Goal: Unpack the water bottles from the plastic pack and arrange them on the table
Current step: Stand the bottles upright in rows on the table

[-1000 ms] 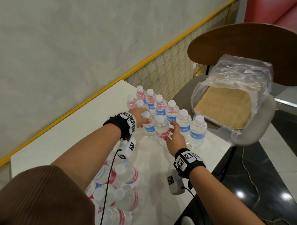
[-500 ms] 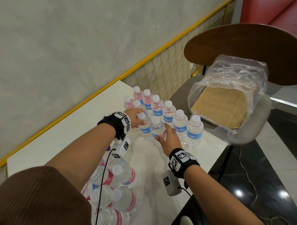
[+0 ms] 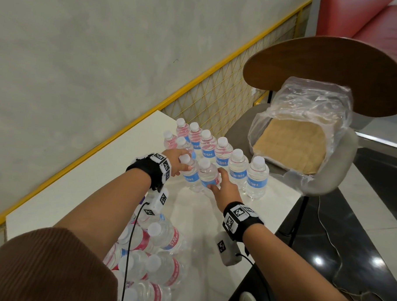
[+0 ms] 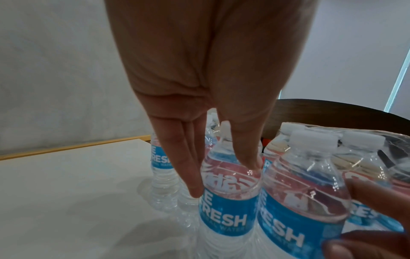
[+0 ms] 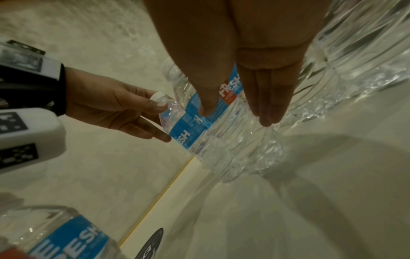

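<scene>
Several clear water bottles [image 3: 218, 149] with blue labels stand upright in rows at the far end of the white table [image 3: 89, 179]. My left hand [image 3: 184, 163] grips one front bottle [image 3: 191, 179] near its shoulder, thumb and fingers on opposite sides [image 4: 224, 178]. Beside it, my right hand [image 3: 216, 179] pinches a second upright bottle [image 3: 206, 173] at the label between thumb and fingers [image 5: 236, 115]. Both bottles stand on the table, touching each other. The plastic pack [image 3: 156, 257], with several bottles inside, lies near me under my left forearm.
A chair [image 3: 333, 72] past the table's far right corner holds an empty plastic wrap with a cardboard tray [image 3: 290, 149]. A yellow mesh railing [image 3: 195, 86] and a wall run along the left. The table's right edge drops to a dark floor [image 3: 347, 259].
Both hands stay on the same two front bottles beside the rows. They have shifted only slightly, and my head view has moved a little.
</scene>
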Demonstrator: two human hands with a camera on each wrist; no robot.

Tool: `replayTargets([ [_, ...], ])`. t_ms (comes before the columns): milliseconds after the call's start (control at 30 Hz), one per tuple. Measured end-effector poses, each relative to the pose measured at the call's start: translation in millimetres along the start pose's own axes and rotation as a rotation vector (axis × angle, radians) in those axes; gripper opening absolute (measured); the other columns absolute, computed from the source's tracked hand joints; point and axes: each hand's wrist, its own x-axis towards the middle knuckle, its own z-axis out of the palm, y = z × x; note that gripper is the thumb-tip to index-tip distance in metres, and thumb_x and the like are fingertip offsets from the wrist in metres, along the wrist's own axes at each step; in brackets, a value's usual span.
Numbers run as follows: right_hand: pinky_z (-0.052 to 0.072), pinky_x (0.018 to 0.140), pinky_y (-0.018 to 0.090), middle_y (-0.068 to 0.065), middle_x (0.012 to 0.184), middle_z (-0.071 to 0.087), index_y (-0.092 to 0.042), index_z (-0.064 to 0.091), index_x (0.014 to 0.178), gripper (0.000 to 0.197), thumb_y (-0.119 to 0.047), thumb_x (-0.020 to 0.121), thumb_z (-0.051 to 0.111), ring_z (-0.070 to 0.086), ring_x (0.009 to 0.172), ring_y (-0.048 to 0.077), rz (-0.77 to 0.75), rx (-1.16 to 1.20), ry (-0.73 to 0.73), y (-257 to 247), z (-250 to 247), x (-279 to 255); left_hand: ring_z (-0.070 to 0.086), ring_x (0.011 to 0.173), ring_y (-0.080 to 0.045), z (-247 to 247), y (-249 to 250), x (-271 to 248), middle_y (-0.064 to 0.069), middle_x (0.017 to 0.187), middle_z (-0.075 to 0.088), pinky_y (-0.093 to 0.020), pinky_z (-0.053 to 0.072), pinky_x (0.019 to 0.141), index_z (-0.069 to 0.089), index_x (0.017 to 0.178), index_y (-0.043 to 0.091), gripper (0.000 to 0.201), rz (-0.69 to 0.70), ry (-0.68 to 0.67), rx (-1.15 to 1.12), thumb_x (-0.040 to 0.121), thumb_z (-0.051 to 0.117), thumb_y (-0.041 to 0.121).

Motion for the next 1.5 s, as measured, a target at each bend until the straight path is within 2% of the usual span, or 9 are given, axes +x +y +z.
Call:
replayTargets([
  [267, 0.045, 0.097, 0.039, 0.015, 0.132, 0.054, -0.018, 0.029, 0.140, 0.055, -0.025, 0.093, 0.057, 0.055, 0.118, 0.031, 0.087, 0.087, 0.017, 2, 5, -1, 0.068, 0.085, -0.027, 1, 0, -3, -0.014, 0.087, 0.067, -0.038, 0.055, 0.087, 0.062, 0.115, 0.007, 0.043, -0.059, 0.038, 0.007, 0.084, 0.068, 0.035],
  [433, 0.044, 0.098, 0.037, 0.010, 0.134, 0.053, -0.017, 0.036, 0.138, 0.053, -0.027, 0.091, 0.060, 0.055, 0.118, 0.028, 0.063, 0.091, 0.024, 2, 6, 0, 0.058, 0.077, -0.017, 4, 9, -2, 0.000, 0.076, 0.057, -0.025, 0.046, 0.070, 0.062, 0.110, 0.004, 0.035, 0.029, 0.099, 0.005, 0.087, 0.065, 0.030],
  [533, 0.048, 0.084, 0.029, 0.008, 0.112, 0.058, -0.016, 0.044, 0.121, 0.039, -0.025, 0.089, 0.064, 0.059, 0.101, 0.024, 0.086, 0.150, 0.083, 7, 4, -4, 0.054, 0.057, -0.010, 6, 6, -1, 0.004, 0.066, 0.056, -0.017, 0.042, 0.051, 0.059, 0.086, 0.013, 0.023, -0.015, 0.106, 0.004, 0.087, 0.064, 0.035],
  [600, 0.041, 0.065, 0.018, 0.000, 0.085, 0.055, -0.016, 0.046, 0.098, 0.024, -0.021, 0.086, 0.066, 0.054, 0.080, 0.019, 0.041, 0.129, 0.105, 14, 5, -9, 0.062, 0.063, -0.017, 2, 3, 3, -0.005, 0.074, 0.067, -0.026, 0.053, 0.059, 0.056, 0.073, 0.013, 0.030, -0.102, 0.034, 0.035, 0.083, 0.068, 0.039],
  [700, 0.040, 0.066, 0.015, -0.001, 0.085, 0.057, -0.016, 0.053, 0.093, 0.018, -0.020, 0.083, 0.068, 0.057, 0.080, 0.017, -0.030, 0.090, 0.002, 21, 10, -15, 0.071, 0.088, -0.025, -4, -1, 6, -0.017, 0.095, 0.073, -0.036, 0.058, 0.083, 0.066, 0.092, -0.001, 0.039, -0.165, -0.058, 0.005, 0.080, 0.071, 0.036],
  [800, 0.043, 0.082, 0.021, 0.001, 0.104, 0.059, -0.012, 0.055, 0.111, 0.033, -0.021, 0.083, 0.069, 0.059, 0.095, 0.015, -0.020, 0.149, -0.039, 20, 12, -13, 0.069, 0.079, -0.024, 1, 6, 6, -0.022, 0.101, 0.070, -0.028, 0.057, 0.068, 0.060, 0.105, -0.002, 0.042, -0.161, -0.049, -0.142, 0.086, 0.066, 0.034],
  [967, 0.043, 0.087, 0.021, 0.004, 0.113, 0.060, -0.011, 0.053, 0.117, 0.040, -0.024, 0.083, 0.070, 0.059, 0.103, 0.015, -0.008, 0.169, -0.052, 19, 11, -9, 0.069, 0.082, -0.031, 11, 14, 13, -0.023, 0.095, 0.068, -0.036, 0.059, 0.077, 0.056, 0.080, 0.006, 0.025, -0.143, 0.069, -0.185, 0.091, 0.059, 0.028],
  [1167, 0.044, 0.093, 0.025, 0.004, 0.121, 0.060, -0.013, 0.051, 0.122, 0.045, -0.026, 0.083, 0.070, 0.058, 0.111, 0.017, -0.004, 0.136, -0.055, 22, 6, -1, 0.071, 0.090, -0.032, 13, 18, 17, -0.023, 0.103, 0.068, -0.037, 0.061, 0.075, 0.060, 0.107, -0.008, 0.039, -0.142, 0.105, -0.178, 0.090, 0.059, 0.027],
  [1500, 0.044, 0.093, 0.027, 0.004, 0.120, 0.058, -0.012, 0.049, 0.120, 0.046, -0.030, 0.083, 0.070, 0.057, 0.112, 0.018, -0.005, 0.094, -0.070, 21, -1, 9, 0.049, 0.121, -0.035, 20, 17, 24, -0.016, 0.136, 0.046, -0.037, 0.044, 0.099, 0.034, 0.144, 0.019, 0.058, -0.179, 0.223, -0.077, 0.092, 0.055, 0.032],
])
